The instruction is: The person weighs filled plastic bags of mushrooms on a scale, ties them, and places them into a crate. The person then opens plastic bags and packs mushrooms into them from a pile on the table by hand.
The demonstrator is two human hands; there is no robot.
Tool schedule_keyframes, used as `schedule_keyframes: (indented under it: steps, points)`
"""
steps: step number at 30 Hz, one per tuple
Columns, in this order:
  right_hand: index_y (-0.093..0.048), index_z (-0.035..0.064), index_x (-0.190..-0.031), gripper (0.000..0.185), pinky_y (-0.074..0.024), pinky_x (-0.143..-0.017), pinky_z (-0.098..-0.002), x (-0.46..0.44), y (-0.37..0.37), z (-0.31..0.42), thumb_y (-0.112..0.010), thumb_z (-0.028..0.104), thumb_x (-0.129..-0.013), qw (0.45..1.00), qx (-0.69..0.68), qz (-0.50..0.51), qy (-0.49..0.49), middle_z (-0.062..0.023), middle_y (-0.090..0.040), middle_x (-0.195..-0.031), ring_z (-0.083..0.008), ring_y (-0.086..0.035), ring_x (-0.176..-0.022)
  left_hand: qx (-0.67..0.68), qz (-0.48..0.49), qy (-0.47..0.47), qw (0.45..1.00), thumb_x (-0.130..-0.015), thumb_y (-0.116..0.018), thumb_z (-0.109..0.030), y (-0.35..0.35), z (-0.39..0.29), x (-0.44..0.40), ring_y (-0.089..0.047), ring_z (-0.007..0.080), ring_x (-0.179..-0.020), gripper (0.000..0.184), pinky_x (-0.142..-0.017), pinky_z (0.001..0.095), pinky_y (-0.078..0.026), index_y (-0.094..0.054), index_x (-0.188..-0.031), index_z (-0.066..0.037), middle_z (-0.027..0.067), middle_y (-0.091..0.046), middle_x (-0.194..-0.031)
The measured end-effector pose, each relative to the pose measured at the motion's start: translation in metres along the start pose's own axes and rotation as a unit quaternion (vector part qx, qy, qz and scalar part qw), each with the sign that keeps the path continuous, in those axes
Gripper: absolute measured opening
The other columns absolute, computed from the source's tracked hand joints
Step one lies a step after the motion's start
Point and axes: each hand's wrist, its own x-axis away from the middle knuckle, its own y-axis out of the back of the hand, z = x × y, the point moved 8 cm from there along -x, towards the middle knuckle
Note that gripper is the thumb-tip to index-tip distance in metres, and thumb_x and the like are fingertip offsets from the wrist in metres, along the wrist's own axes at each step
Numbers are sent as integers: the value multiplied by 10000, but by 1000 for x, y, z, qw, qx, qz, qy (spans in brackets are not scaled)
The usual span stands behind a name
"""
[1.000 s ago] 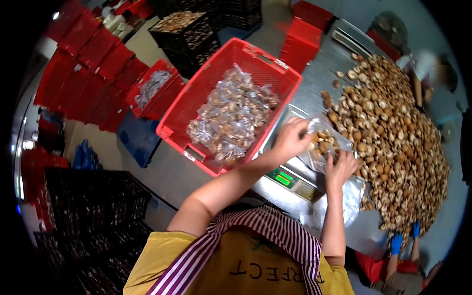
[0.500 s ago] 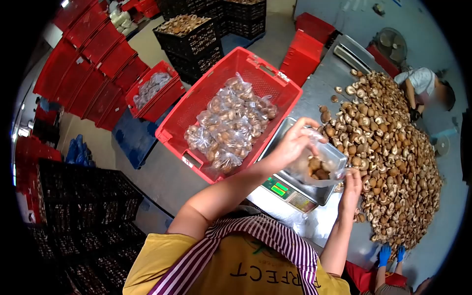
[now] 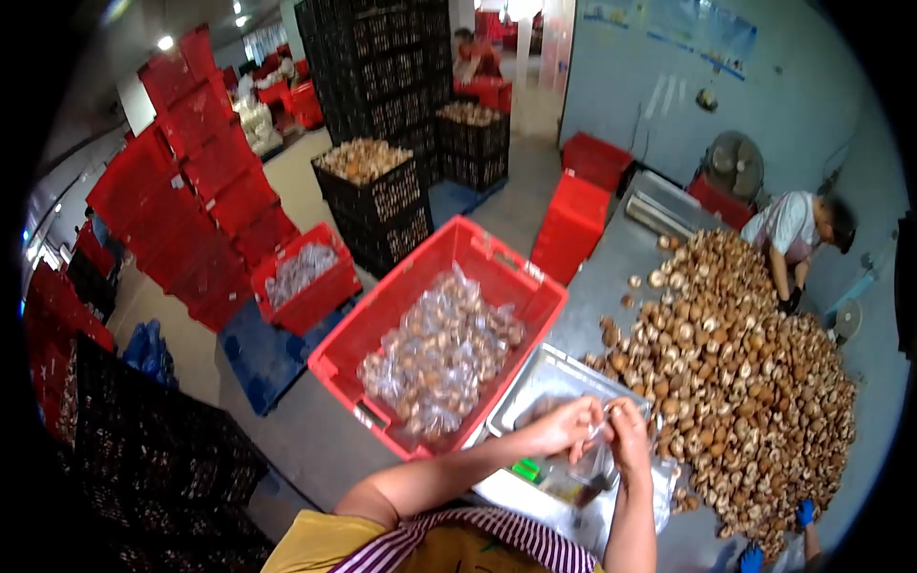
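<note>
Both my hands are close together over the scale's metal tray. My left hand is closed, pinching the gathered top of a clear plastic bag. Beside it, my right hand is also closed on the neck of this bag. The bag hangs below my hands, its contents blurred and partly hidden. A green scale display glows below my left wrist. To the left, a red crate holds several bagged portions of mushrooms. A big pile of loose mushrooms lies to the right.
A person in dark gloves works at the pile's far side. Another person's blue-gloved hands are at the bottom right. Black crates, stacked red crates and a smaller red crate with bags stand beyond. A fan is near the wall.
My hands have come together and lifted the bag, whose open mouth is now gathered between my fingers. The camera view has tilted up, showing more of the room.
</note>
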Motion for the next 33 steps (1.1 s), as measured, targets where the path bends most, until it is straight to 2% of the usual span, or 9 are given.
schedule_keyframes:
  steps: [4,6,9,12,15,19,24,28,33]
  points:
    - [-565,46,-926,100,-405,-604,-234,-10,-2,10,-549,138,-959,970,218,34,102,18,-544,-767,-68,-475,-667,-15,35,-3,999,-884,-587,1,11,7,-3,-616,112,-768,267,-685,258,-510,-450,-1101,-74,61,-596,-882]
    - [-585,37,-892,115,-414,-609,-252,-9,10,13,-630,143,-902,963,249,17,101,11,-545,-733,-74,-483,-657,-251,-53,-52,965,-891,-585,-5,44,-1,-5,-582,91,-794,241,-703,263,-493,-485,-1101,-68,27,-585,-863]
    - [-625,37,-874,226,-446,-668,-276,-6,15,-6,-766,193,-789,907,416,48,41,-12,-591,-761,-113,-537,-722,-409,-64,-36,910,-848,-627,-61,53,-2,-11,-595,192,-776,253,-739,326,-490,-530,-1081,-58,55,-585,-851]
    - [-627,-4,-835,159,-468,-698,-304,0,4,5,-725,118,-799,792,565,28,229,-56,-623,-778,-166,-585,-748,-551,-65,-150,818,-810,-640,-122,57,8,-24,-633,326,-798,208,-752,398,-495,-600,-1000,-47,117,-643,-882]
    - [-622,-6,-821,109,-465,-707,-288,-6,30,-10,-700,69,-818,927,355,-40,117,-42,-609,-778,-146,-580,-764,-491,-170,-47,853,-834,-611,-103,92,19,-33,-667,298,-757,91,-708,383,-516,-651,-873,-31,139,-673,-777]
    - [-621,3,-805,55,-446,-712,-254,2,31,-36,-671,-8,-827,970,213,-9,119,-33,-597,-829,-136,-557,-761,-179,-246,67,950,-876,-620,-114,164,83,-44,-561,80,-655,80,-575,247,-448,-630,-883,-35,40,-664,-763]
    - [-588,36,-915,19,-473,-607,-247,5,34,-44,-604,46,-915,999,-3,14,-43,-48,-643,-820,-119,-584,-637,-318,-196,4,927,-801,-661,-186,112,32,-38,-567,117,-614,139,-582,300,-457,-651,-815,-49,34,-645,-678]
    - [-618,5,-921,115,-426,-554,-233,-4,43,-46,-640,118,-913,961,272,7,-53,11,-579,-667,-67,-517,-599,-376,-196,84,902,-809,-651,-222,97,21,-37,-527,94,-582,183,-527,291,-420,-624,-723,-62,7,-590,-621]
    - [-669,5,-881,170,-489,-631,-385,-3,25,-26,-672,173,-856,909,405,-32,89,-169,-634,-726,-313,-627,-661,-414,-219,-16,883,-800,-645,-256,97,16,-42,-538,147,-576,224,-574,343,-437,-621,-719,-49,46,-584,-597]
